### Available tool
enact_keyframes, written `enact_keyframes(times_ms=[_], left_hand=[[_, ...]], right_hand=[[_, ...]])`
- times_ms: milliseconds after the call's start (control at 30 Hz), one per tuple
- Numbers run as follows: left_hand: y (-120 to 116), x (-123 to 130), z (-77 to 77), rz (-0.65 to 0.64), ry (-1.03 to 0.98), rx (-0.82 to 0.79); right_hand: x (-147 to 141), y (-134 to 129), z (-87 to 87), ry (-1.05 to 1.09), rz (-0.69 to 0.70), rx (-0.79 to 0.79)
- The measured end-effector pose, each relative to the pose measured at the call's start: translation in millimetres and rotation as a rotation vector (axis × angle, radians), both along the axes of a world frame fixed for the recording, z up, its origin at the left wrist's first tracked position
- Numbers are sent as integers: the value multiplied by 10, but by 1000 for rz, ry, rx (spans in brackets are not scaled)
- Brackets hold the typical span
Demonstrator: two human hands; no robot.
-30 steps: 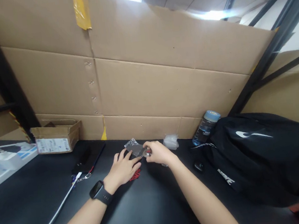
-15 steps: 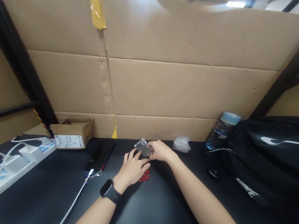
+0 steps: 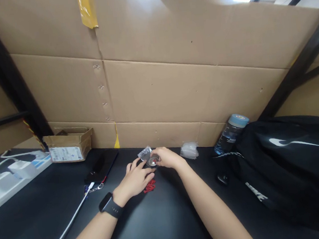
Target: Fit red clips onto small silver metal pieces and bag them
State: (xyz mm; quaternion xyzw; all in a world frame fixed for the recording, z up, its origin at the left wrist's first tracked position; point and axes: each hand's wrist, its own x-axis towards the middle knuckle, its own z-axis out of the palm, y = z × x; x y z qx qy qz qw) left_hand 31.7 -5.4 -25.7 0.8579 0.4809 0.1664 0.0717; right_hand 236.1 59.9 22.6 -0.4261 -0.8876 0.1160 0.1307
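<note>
A small clear plastic bag [image 3: 145, 153] lies on the black tabletop between my hands. My left hand [image 3: 135, 180] rests beside it, palm down with fingers spread, the fingertips touching its near edge. My right hand [image 3: 166, 158] reaches in from the right, its fingers pinched down at the bag's right side. A round, shiny grey thing [image 3: 153, 161] with a bit of red shows by those fingertips; its kind is too small to tell. Just below my left fingers lies a bundle of red cord [image 3: 149, 186].
A phone [image 3: 101, 167] with a white cable and an open cardboard box [image 3: 69, 145] are to the left, near a white power strip [image 3: 17, 181]. On the right are a translucent packet [image 3: 189, 150], a bottle [image 3: 230, 134], a small black object [image 3: 222, 178] and a black backpack [image 3: 292, 173].
The view has shifted slightly to the right. Under my right fingers, the round grey thing now shows more clearly, where a flatter grey patch of the bag showed before.
</note>
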Motion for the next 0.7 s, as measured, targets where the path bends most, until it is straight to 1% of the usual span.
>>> enact_keyframes(times_ms=[133, 200, 467, 700], left_hand=[[0, -17, 7, 4, 1, -8], [0, -24, 21, 1, -3, -17], [20, -42, 36, -15, -5, -49], [16, -35, 28, 2, 9, -59]], right_hand=[[-6, 4, -18, -44, 0, 9], [-16, -6, -32, -55, -12, 45], [-164, -17, -73, -153, -173, 298], [-294, -31, -160, -147, -310, 397]])
